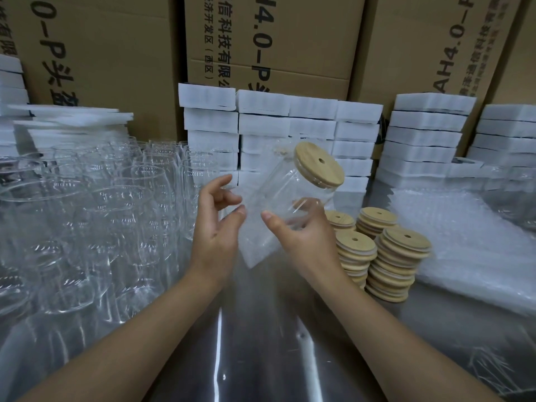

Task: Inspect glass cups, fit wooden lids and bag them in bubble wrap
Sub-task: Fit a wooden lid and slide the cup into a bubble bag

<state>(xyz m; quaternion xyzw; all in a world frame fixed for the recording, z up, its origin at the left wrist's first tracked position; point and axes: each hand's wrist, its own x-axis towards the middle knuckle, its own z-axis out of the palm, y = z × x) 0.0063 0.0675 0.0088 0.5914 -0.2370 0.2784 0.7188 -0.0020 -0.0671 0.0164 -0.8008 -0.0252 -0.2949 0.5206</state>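
Observation:
A clear glass cup [285,188] is held tilted above the metal table, its round wooden lid [319,164] fitted on top and facing up and to the right. My right hand [298,232] grips the cup's lower part from the right. A bubble wrap bag [256,246] hangs blurred under the cup's base, between both hands. My left hand [217,216] sits at the bag's left edge with thumb and forefinger pinched on it. Stacks of wooden lids [388,256] stand on the table just right of my right hand.
Many bare glass cups [95,216] crowd the table's left half. A pile of bubble wrap bags [464,250] lies at the right. White foam boxes [307,132] are stacked behind, with cardboard cartons [278,42] against the back. The steel table [261,343] shows between my forearms.

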